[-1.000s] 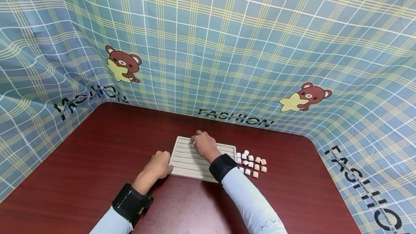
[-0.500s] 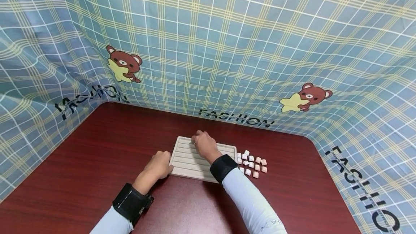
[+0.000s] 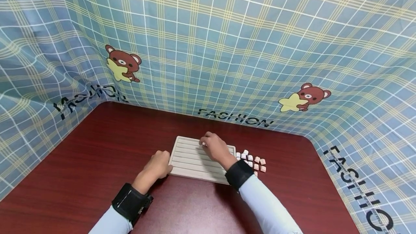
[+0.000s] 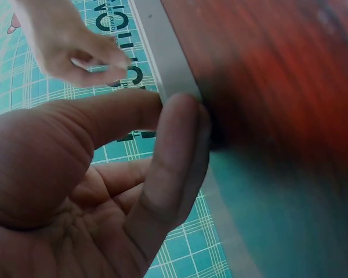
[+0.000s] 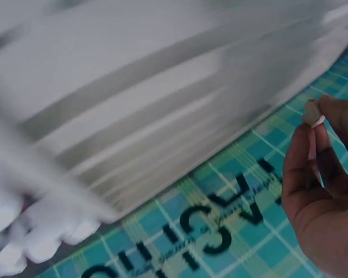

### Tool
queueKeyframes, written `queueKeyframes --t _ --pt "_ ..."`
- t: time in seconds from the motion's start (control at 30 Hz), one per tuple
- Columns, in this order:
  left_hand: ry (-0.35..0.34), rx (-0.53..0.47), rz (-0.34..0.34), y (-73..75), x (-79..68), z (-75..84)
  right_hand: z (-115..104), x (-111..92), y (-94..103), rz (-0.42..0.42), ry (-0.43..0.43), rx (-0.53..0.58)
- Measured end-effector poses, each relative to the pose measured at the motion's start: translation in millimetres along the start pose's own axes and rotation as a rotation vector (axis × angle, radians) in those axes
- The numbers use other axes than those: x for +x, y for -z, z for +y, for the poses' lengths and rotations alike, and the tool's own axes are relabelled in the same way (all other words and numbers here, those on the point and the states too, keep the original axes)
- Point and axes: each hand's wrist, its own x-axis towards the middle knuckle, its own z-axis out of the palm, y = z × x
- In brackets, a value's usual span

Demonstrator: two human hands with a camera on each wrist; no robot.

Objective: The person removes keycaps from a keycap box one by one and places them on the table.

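Observation:
On the table lies a pale beige tray (image 3: 191,160) with several parallel ridged rows. My left hand (image 3: 157,165) holds the tray's left edge; in the left wrist view its thumb and fingers (image 4: 177,133) pinch the rim (image 4: 165,55). Over the tray's far side, my right hand (image 3: 216,147) pinches a small white keycap (image 5: 313,113) between thumb and fingertips, the cap lifted clear of the rows in the right wrist view. To the right of the tray lie several loose keycaps (image 3: 250,157), some white and some pale orange. My right forearm hides part of them.
The dark red-brown table (image 3: 130,129) carries the tray and caps. A blue plaid curtain (image 3: 208,46) with bear prints hangs around its back and sides. Black bands (image 3: 239,173) circle both wrists.
My right hand has moved to the right along the tray's far side, with a white keycap now showing at its fingertips. My left hand has stayed on the tray's left edge.

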Motion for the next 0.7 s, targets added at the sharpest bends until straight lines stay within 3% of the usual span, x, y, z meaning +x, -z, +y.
queueKeyframes --t 0.17,0.37,0.7 --pt "0.004 0.008 -0.011 2.1 -0.1 0.1 17.3 -35.9 22.0 0.060 -0.002 -0.005" --pt "0.027 0.011 -0.051 2.7 0.7 -1.2 35.5 -85.4 45.2 0.079 -0.068 -0.012" --pt "0.008 0.021 -0.052 -0.6 2.1 0.2 63.8 -162.9 61.6 0.104 -0.174 -0.055"
